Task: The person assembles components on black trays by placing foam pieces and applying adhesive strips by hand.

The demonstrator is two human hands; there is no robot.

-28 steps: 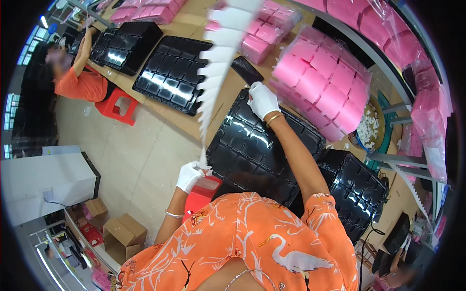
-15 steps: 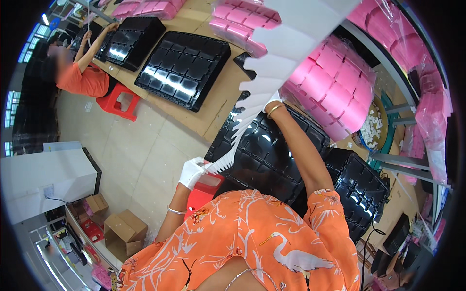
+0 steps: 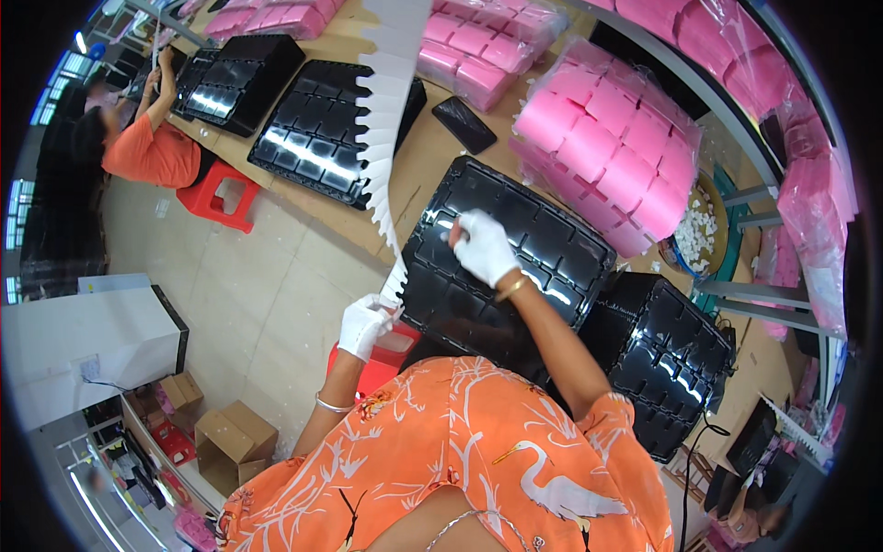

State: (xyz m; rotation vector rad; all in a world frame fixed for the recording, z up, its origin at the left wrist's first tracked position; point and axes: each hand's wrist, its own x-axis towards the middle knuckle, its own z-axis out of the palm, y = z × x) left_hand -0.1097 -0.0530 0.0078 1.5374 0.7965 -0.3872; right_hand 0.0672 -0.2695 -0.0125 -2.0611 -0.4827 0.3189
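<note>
My left hand (image 3: 364,322), in a white glove, grips the lower end of a long white toothed strip (image 3: 382,129) that rises up and away over the bench. My right hand (image 3: 485,247), also gloved, rests with its fingers down on a black moulded tray (image 3: 543,230) on top of a stack in front of me. It holds nothing that I can see. A second black tray stack (image 3: 667,354) stands just to the right of it.
Bagged pink rolls (image 3: 607,147) lie behind the tray, more pink packs (image 3: 478,46) farther back. A dark flat phone-like thing (image 3: 464,124) lies on the wooden bench. Black trays (image 3: 322,129) sit at left, where another person in orange (image 3: 147,147) works beside a red stool (image 3: 225,193). Cardboard boxes (image 3: 235,442) stand on the floor.
The white strip has swung from leaning right back toward upright. My right hand has come down off it onto the black tray. My left hand has kept its grip.
</note>
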